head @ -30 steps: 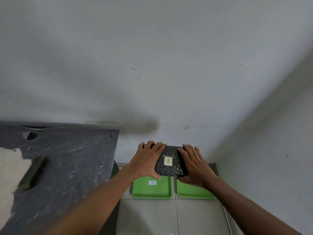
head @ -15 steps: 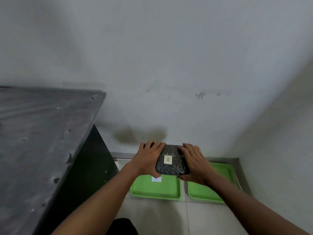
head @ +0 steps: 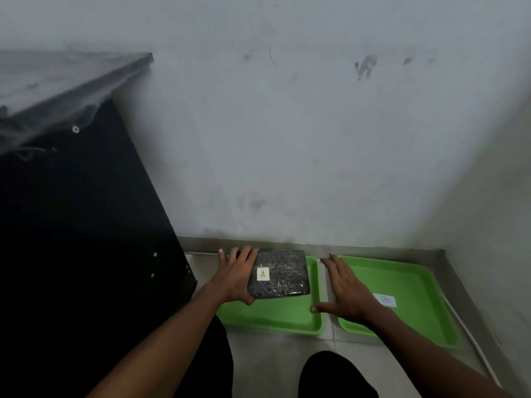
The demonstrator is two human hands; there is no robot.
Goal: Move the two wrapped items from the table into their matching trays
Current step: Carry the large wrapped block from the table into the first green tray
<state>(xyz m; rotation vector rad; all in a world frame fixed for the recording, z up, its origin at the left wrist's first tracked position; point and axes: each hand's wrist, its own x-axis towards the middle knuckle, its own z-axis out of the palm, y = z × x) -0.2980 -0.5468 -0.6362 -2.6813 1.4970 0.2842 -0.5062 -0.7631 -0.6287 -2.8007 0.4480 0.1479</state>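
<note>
On the floor, by the wall: two green trays side by side.
Wrapped item (head: pixel 278 273): dark, labelled A, now low over the left tray (head: pixel 270 317); whether it rests in it cannot be told.
Left hand (head: pixel 237 275): grip closed on the item's left edge, thumb under the near corner.
Right hand (head: pixel 346 291): has let go since half a second ago; fingers spread, just right of the item, over the gap and the right tray (head: pixel 413 285).
Surface (head: pixel 57 81): up and left of both hands.

The only view came from the camera on the person's head. It looked forward and steeply down at the floor (head: pixel 275 366) by the wall (head: pixel 301 139), near both forearms, with the bench (head: pixel 57 84) at upper left.
</note>
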